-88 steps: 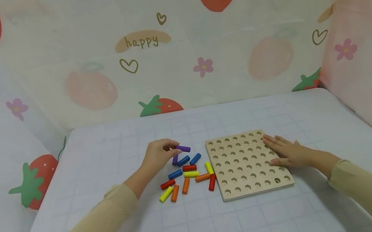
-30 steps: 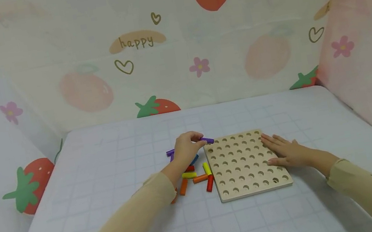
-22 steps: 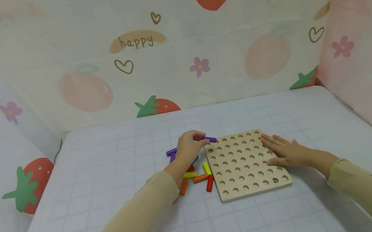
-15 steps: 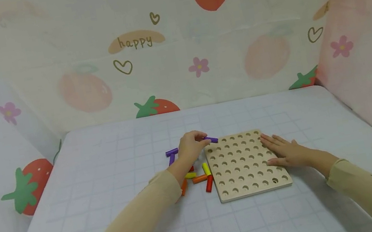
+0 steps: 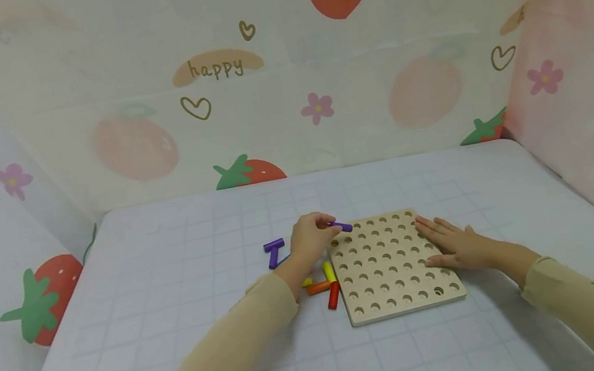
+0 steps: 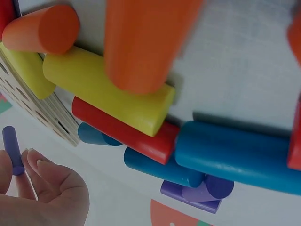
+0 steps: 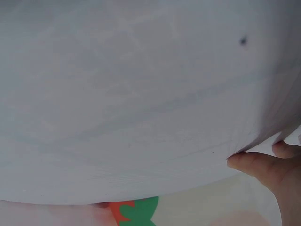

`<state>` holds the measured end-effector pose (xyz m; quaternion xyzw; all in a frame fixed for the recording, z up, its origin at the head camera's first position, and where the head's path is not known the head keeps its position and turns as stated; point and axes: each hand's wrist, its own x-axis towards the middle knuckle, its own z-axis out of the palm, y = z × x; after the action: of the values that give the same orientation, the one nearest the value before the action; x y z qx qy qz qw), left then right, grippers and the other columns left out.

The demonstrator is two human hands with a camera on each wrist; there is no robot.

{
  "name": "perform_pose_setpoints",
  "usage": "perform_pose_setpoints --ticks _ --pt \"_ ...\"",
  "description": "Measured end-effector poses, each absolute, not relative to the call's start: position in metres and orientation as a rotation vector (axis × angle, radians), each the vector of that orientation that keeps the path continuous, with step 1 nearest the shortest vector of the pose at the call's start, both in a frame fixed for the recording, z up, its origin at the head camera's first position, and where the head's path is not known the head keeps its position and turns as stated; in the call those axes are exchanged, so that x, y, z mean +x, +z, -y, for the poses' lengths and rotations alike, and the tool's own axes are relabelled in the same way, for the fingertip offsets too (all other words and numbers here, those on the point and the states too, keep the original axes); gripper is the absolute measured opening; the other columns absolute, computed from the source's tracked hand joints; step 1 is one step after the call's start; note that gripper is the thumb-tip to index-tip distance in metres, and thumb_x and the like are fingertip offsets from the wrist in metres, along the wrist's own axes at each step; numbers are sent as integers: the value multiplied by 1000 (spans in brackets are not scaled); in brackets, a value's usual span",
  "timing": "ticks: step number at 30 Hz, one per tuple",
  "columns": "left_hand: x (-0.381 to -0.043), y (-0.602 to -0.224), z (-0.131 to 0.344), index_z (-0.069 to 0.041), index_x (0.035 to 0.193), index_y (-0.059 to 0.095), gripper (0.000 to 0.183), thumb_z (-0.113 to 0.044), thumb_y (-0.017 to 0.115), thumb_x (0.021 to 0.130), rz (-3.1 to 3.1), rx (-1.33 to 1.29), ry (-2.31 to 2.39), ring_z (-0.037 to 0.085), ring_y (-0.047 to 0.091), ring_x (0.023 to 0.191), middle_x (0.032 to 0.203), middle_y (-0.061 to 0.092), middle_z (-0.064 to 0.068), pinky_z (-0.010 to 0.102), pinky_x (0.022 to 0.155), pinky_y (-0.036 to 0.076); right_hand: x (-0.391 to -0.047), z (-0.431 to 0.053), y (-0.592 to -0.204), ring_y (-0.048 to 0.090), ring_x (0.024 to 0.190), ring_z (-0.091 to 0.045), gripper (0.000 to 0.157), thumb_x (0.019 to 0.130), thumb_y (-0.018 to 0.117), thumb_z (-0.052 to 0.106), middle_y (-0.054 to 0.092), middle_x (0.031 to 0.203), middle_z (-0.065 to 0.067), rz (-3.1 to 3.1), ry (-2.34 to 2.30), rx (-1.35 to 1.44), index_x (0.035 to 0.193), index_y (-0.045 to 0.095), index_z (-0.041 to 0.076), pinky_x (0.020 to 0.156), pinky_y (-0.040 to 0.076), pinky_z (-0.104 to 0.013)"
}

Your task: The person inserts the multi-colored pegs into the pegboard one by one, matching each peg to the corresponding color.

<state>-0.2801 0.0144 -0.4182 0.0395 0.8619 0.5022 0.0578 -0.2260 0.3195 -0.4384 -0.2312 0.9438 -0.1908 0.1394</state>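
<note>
My left hand pinches a purple wooden peg between thumb and fingers, over the far left corner of a square pegboard with rows of round holes. In the left wrist view the same purple peg tilts between the fingertips. Fingers spread, my right hand rests on the board's right edge. In the right wrist view only part of the right hand shows, and the board is out of sight. Loose pegs lie left of the board, partly hidden by my left arm in the head view.
Two purple pegs lie on the white gridded cloth. Orange, red and yellow pegs lie close to the board's left side. Blue pegs show in the left wrist view. A strawberry-print backdrop surrounds the table.
My left hand has picked the purple peg from the pile and carried it right to the board's far left corner. The right hand has stayed on the board's edge.
</note>
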Motion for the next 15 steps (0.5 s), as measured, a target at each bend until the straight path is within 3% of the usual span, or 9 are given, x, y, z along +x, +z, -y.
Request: perform_pose_setpoints --ticks 15 --pt "-276 -410 -27 -4 109 69 19 -13 69 92 -2555 25 1551 19 58 87 98 65 6 29 77 50 -225 -319 -437 7 140 -52 80 98 54 44 10 159 -21 -2730 -555 -675 153 18 -2 92 4 -82"
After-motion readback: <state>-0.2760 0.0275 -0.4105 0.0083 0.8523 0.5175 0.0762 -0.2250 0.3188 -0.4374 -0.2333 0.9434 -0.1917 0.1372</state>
